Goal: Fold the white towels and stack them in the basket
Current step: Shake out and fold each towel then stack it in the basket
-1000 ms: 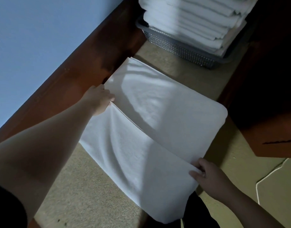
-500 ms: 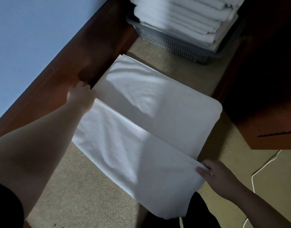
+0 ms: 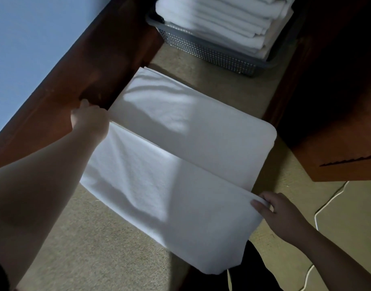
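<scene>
Both hands slid outward along the crease w/ the near flap: left hand [image 3: 90,120] grips the white cloth towel [image 3: 180,156] at its far-left edge, right hand [image 3: 272,208] pinches the near-right edge. Towel lies half-folded on beige carpet [image 3: 100,244], short of grey mesh basket [image 3: 212,53] of folded towels; prob. another fold left.

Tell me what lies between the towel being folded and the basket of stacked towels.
In the head view, only bare tan carpet lies between the towel on the floor and the grey basket; nothing else sits in that stretch.
</scene>
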`<state>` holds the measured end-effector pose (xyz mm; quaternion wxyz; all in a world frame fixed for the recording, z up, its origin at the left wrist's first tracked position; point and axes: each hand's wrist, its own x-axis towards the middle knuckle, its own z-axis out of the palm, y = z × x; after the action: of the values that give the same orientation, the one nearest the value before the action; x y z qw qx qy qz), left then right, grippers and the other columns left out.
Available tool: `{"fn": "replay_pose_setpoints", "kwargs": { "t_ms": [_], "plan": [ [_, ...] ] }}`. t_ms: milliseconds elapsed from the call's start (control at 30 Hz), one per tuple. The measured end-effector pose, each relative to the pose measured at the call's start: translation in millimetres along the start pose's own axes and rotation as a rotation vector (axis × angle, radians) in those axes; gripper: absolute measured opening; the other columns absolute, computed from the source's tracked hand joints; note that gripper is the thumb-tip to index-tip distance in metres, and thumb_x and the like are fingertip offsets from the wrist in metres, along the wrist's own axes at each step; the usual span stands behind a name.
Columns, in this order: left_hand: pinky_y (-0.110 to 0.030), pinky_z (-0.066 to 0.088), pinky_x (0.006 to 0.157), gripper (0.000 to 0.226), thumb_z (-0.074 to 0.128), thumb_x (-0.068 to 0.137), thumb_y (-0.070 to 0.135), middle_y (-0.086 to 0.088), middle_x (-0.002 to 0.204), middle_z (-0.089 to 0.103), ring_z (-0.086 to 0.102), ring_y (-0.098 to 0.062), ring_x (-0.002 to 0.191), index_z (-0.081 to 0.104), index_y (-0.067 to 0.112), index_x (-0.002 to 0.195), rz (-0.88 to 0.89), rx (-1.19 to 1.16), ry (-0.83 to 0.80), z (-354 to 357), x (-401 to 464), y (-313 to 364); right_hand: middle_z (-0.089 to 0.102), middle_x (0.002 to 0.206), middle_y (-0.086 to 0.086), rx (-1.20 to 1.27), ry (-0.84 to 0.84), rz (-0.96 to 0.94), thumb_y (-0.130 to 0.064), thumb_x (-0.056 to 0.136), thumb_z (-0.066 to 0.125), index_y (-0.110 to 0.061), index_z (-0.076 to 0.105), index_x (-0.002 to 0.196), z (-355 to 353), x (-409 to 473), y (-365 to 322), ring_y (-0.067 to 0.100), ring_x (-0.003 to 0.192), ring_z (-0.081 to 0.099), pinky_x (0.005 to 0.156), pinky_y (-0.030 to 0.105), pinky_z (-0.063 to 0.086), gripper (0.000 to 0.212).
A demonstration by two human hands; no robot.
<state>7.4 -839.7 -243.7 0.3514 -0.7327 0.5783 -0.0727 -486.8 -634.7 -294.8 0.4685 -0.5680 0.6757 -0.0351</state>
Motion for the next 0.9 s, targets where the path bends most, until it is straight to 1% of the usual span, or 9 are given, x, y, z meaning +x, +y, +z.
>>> {"fn": "replay_pose_setpoints", "kwargs": {
  "t_ms": [167,300,367,433,533,600,667,800,900],
  "plan": [
    [-0.039,0.041,0.081,0.028,0.058,0.091,0.012,-0.004,0.117,0.065,0.042,-0.032,0.126,0.071,0.016,0.116,-0.005,-0.018,0.012,3.4,7.9,5.9,0.061,0.09,-0.002,-0.035,-0.07,0.022,-0.047,0.101,0.06,-0.035,0.061,0.085,5.0,6.6,4.7,0.011,0.085,0.057,0.064,0.03,0.042,0.02],
    [-0.043,0.048,0.087,0.035,0.056,0.092,0.013,-0.007,0.123,0.06,0.038,-0.032,0.129,0.069,0.017,0.125,0.02,-0.083,-0.004,8.6,13.4,8.6,0.063,0.093,-0.01,-0.078,-0.101,0.021,-0.052,0.094,0.068,-0.038,0.064,0.086,2.6,4.7,3.5,0.007,0.091,0.057,0.072,0.031,0.049,0.016],
    [-0.047,0.048,0.091,0.048,0.061,0.088,0.019,-0.012,0.131,0.052,0.038,-0.035,0.129,0.058,0.021,0.135,0.066,-0.146,-0.02,-3.9,16.1,17.8,0.061,0.107,-0.012,0.002,-0.03,0.03,-0.051,0.09,0.073,-0.04,0.066,0.1,-6.7,10.6,-6.3,0.005,0.097,0.059,0.076,0.028,0.049,0.017],
    [-0.049,0.046,0.097,0.067,0.068,0.079,0.025,-0.012,0.137,0.047,0.04,-0.037,0.129,0.047,0.027,0.142,0.188,-0.227,-0.017,-31.5,20.1,40.7,0.054,0.128,-0.008,0.073,0.142,0.044,-0.047,0.09,0.075,-0.035,0.061,0.128,-21.6,29.1,-20.8,0.009,0.111,0.058,0.085,0.03,0.049,0.042],
    [-0.053,0.044,0.105,0.088,0.07,0.08,0.019,-0.006,0.155,0.042,0.038,-0.035,0.138,0.033,0.037,0.157,0.487,-0.278,0.105,-82.0,25.4,97.4,0.04,0.156,0.002,0.084,0.376,0.048,-0.035,0.095,0.074,-0.028,0.037,0.157,-51.1,69.0,-54.6,0.023,0.14,0.045,0.105,0.043,0.046,0.072],
    [-0.054,0.038,0.113,0.09,0.07,0.087,0.02,-0.002,0.166,0.031,0.029,-0.033,0.149,0.025,0.038,0.162,0.63,-0.234,0.172,-107.2,26.1,137.5,0.026,0.168,0.003,0.057,0.392,0.08,-0.029,0.098,0.071,-0.022,0.021,0.165,-68.0,100.2,-67.9,0.027,0.152,0.032,0.117,0.047,0.037,0.084],
    [-0.054,0.032,0.119,0.086,0.069,0.092,0.023,-0.002,0.17,0.026,0.023,-0.032,0.155,0.023,0.036,0.163,0.684,-0.152,0.195,-118.2,28.4,169.0,0.019,0.171,0.005,0.004,0.328,0.149,-0.029,0.099,0.069,-0.018,0.011,0.167,-76.4,127.5,-66.9,0.031,0.155,0.028,0.121,0.048,0.034,0.09],
    [-0.053,0.035,0.115,0.079,0.072,0.09,0.027,-0.007,0.161,0.039,0.035,-0.035,0.147,0.033,0.03,0.159,0.72,-0.092,0.185,-129.4,38.9,190.6,0.038,0.16,0.012,-0.065,0.271,0.21,-0.042,0.094,0.072,-0.018,0.028,0.163,-79.0,147.9,-53.4,0.038,0.141,0.046,0.11,0.052,0.047,0.086],
    [-0.053,0.036,0.113,0.076,0.076,0.087,0.046,-0.012,0.154,0.048,0.038,-0.037,0.143,0.043,0.021,0.151,0.688,0.007,0.162,-140.3,46.8,185.9,0.05,0.149,0.011,-0.116,0.321,0.205,-0.053,0.086,0.078,-0.02,0.043,0.154,-83.5,148.2,-46.0,0.037,0.133,0.053,0.104,0.054,0.051,0.083]
  ]
}}
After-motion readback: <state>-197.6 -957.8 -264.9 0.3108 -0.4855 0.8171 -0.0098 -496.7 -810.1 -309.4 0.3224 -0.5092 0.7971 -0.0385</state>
